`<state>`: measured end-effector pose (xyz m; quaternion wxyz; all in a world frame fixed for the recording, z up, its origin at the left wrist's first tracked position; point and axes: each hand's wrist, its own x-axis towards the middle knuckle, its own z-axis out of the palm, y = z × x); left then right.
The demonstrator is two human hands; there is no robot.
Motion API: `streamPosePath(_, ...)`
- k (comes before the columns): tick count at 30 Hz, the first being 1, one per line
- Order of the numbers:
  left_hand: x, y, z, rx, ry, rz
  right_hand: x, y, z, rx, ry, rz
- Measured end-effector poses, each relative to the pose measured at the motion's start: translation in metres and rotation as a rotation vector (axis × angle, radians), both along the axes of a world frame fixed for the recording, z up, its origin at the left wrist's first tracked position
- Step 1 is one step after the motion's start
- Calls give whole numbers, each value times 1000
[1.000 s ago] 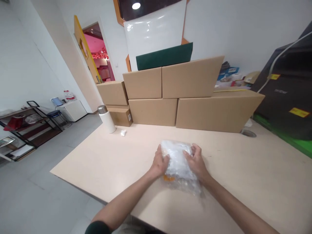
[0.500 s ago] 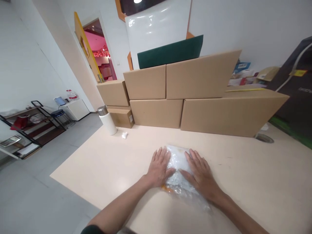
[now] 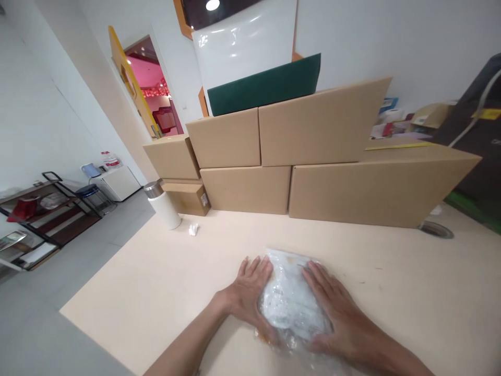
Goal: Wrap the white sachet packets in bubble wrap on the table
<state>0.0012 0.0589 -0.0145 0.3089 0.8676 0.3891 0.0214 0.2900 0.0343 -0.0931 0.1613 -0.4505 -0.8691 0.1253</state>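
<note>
A flat whitish package (image 3: 291, 297) in clear, crinkly plastic wrap lies on the pale table. My left hand (image 3: 248, 297) rests along its left edge, fingers stretched out and thumb bent toward the near end. Along the right edge lies my right hand (image 3: 338, 308), its fingers reaching forward over the border and the thumb near the front corner. Both hands touch the wrap and are slightly blurred. Something orange (image 3: 263, 337) shows at the near left corner, partly hidden by my left thumb. What is inside the wrap cannot be made out.
Cardboard boxes (image 3: 246, 189) are stacked along the table's (image 3: 129, 303) far side, with a dark green box (image 3: 266, 86) on top. A white flask (image 3: 164, 209) and a crumpled tissue (image 3: 193, 229) stand at the left. A cable hole (image 3: 437, 230) is at the far right.
Both hands have slid off the package's top to its sides, and the thumbs have moved apart toward the near end. More of the wrapped surface shows. The view has shifted slightly.
</note>
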Motion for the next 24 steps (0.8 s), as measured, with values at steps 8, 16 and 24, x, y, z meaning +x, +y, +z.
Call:
streamPosePath(8, 1, 5, 4, -86, 135, -58, 8, 4, 12, -240, -1, 80)
streamPosePath(16, -2, 8, 5, -57, 136, -16, -1, -2, 23, -180, -71, -15)
streamPosePath(24, 2, 3, -5, 161, -10, -22, -3, -2, 53, -283, -126, -35)
